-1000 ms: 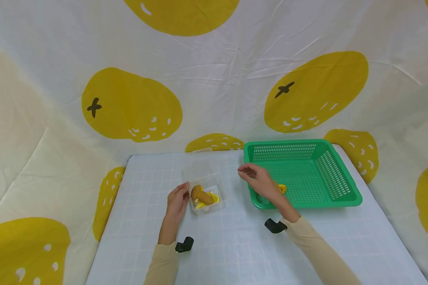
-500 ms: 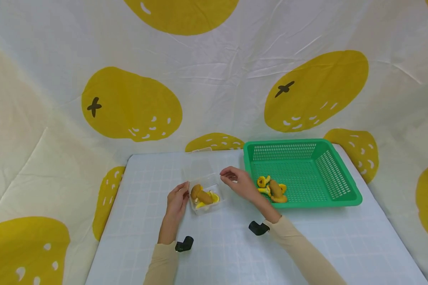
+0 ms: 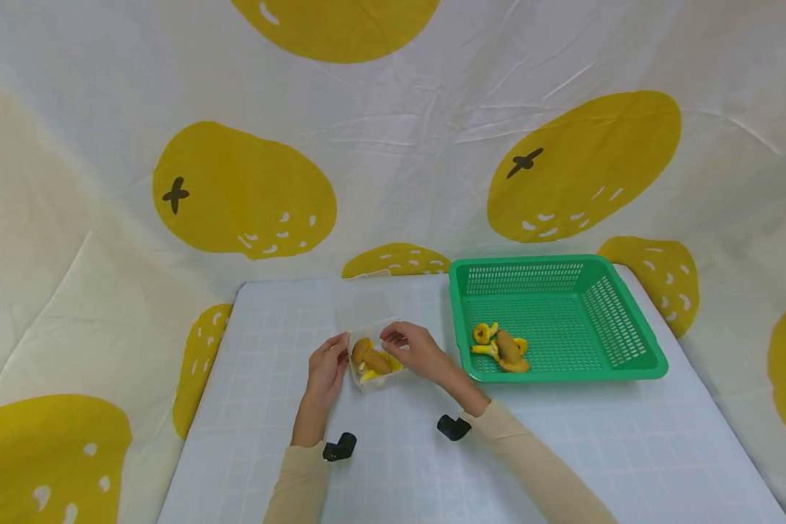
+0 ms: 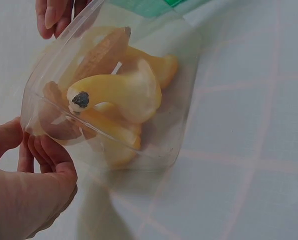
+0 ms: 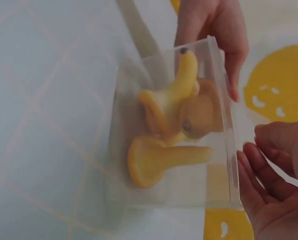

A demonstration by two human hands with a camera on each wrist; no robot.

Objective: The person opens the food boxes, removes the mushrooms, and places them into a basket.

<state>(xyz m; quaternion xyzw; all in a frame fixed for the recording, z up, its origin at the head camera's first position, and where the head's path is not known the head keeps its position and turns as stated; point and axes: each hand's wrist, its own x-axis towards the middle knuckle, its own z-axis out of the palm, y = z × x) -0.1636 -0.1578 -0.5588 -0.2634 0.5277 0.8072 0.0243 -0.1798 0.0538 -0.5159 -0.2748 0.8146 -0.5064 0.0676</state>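
A clear plastic box (image 3: pixel 369 386) with a raised see-through lid (image 3: pixel 364 304) stands on the table. Inside lie several mushrooms, yellow ones (image 4: pixel 114 92) and brown-capped ones (image 3: pixel 376 362). My left hand (image 3: pixel 326 369) pinches the box's left rim between thumb and fingers. My right hand (image 3: pixel 415 351) hovers at the box's right side, fingers loosely bent, thumb apart. In the right wrist view, nothing shows between the fingertips of the right hand (image 5: pixel 278 180), which are close to the rim.
To the right stands a green slotted basket (image 3: pixel 570 376). Several yellow mushrooms (image 3: pixel 482 334) and a brown one (image 3: pixel 509 346) lie in its near left corner. A pale checked cloth (image 3: pixel 393 458) covers the table, and a patterned curtain (image 3: pixel 393 167) hangs behind it.
My right hand has moved left, from over the basket to the box's right side, uncovering the mushrooms in the basket. My left hand stays at the box's rim.
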